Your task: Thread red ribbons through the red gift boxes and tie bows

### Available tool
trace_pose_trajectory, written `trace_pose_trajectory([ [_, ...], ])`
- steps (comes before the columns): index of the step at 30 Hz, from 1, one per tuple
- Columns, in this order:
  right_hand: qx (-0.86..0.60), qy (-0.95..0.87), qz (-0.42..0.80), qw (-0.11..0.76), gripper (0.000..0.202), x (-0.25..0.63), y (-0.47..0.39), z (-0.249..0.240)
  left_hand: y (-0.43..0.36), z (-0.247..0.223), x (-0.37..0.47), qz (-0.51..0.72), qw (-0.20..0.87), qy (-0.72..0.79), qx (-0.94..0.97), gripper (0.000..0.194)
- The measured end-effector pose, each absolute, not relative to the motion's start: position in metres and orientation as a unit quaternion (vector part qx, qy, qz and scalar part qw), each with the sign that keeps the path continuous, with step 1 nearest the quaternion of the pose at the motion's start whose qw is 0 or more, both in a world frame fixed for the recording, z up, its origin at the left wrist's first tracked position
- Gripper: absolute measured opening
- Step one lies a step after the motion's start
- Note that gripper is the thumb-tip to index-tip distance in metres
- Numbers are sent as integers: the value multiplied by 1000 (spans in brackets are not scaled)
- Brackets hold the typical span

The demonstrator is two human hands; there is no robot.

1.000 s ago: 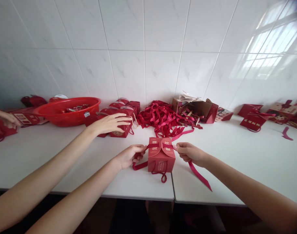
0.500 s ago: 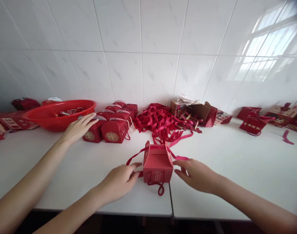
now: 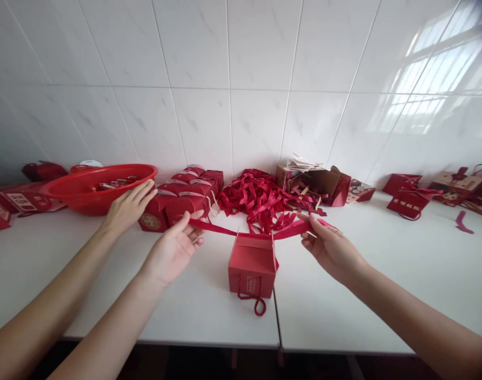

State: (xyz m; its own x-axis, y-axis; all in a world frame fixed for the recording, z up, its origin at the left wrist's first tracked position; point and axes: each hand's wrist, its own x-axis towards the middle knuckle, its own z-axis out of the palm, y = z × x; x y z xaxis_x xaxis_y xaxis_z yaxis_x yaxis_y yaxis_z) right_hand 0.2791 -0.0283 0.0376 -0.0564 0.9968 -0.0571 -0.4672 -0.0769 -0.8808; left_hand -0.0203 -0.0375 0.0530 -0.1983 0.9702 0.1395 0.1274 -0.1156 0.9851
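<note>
Red cardboard gift box [image 3: 252, 266] with a printed front panel: positioned upright on the white bench [image 3: 343, 316], near the front edge and at the seam between two bench sections. The gift box is the reference for all locations below.

Head view:

- Top of box: two side flaps stand raised. The red fabric ribbon [image 3: 217, 228] runs through the flaps and extends outward on both sides. The braided dark red cord handle [image 3: 259, 305] hangs at the front, its loop reaching the bench.
- Left hand [image 3: 171, 253]: above and left of the gift box, palm partly visible. Its grip is closed at thumb and index finger on the ribbon's left length; the other fingers are loosely bent.
- Right hand [image 3: 336, 250]: right of the gift box. Its grip is closed at thumb and fingertips on the ribbon's right length; the lower fingers are curled.
- Behind the gift box: tangled heap of red ribbons [image 3: 252, 195], near the white tiled wall [image 3: 260, 121].
- Behind and left: cluster of red cardboard boxes [image 3: 189, 203], then a red plastic basin [image 3: 66, 194] containing small packets [image 3: 120, 183]. Another person's hand [image 3: 128, 206] is at the basin's near side; whether it touches the basin cannot be determined.
- Behind and right: open cardboard container [image 3: 339, 184] with ribbon pieces, and white paper sheets [image 3: 304, 163] on top.
- Far right: small red box with gold lettering [image 3: 409, 205] and a loose ribbon scrap [image 3: 462, 222].
</note>
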Motion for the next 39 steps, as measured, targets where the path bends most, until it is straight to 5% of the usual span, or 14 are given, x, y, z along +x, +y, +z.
trace_pose_trajectory([
  [4, -357, -473, 530, 607, 29, 279, -30, 60, -43, 77, -7, 617, 413, 456, 491, 27],
  [12, -371, -606, 327, 623, 31, 268, -21, 96, -44, 118, 20, 598, 294, 414, 620, 26],
  [30, -343, -612, 288, 652, 32, 270, -19, 125, -37, 132, 24, 549, 353, 393, 648, 27],
  [39, -312, -597, 314, 669, 24, 268, -18, 127, -45, 132, 33, 547, 278, 415, 671, 26],
])
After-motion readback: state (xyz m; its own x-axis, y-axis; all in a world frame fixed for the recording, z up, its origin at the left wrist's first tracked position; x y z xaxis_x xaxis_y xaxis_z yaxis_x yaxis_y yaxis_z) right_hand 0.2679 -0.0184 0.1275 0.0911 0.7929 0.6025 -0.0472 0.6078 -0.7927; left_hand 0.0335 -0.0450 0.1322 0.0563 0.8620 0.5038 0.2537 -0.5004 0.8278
